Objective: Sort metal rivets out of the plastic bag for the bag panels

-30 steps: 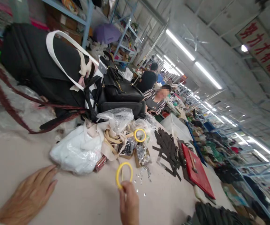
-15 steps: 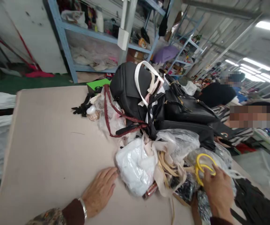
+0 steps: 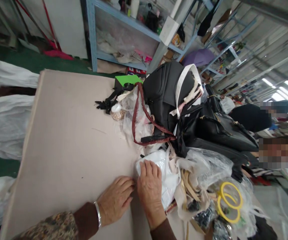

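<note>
My left hand (image 3: 116, 200) lies on the tabletop with its fingers stretched out, palm down and holding nothing. Beside it, my right hand (image 3: 150, 190) rests on a white plastic bag (image 3: 167, 170), fingers extended over the bag's left side; its thumb is hidden. Pale fabric strips (image 3: 183, 203) and tan straps (image 3: 189, 186) lie in a tangle right of the bag. Farther right are two yellow rings (image 3: 240, 196), like tape rolls, on clear plastic. Behind the bag lies a dark red strap loop (image 3: 134, 125).
Black bags (image 3: 165, 96) pile up at the table's back right, near a green box (image 3: 127, 80). The beige table (image 3: 71, 133) ends at the left by white sacks (image 3: 6, 123). Blue shelving (image 3: 124, 16) stands behind. A person with a blurred face (image 3: 281, 153) is at the right.
My right hand has left the yellow rings and moved left onto the white plastic bag. The left hand stays flat on the table. The view has shifted, so the scene sits farther right.
</note>
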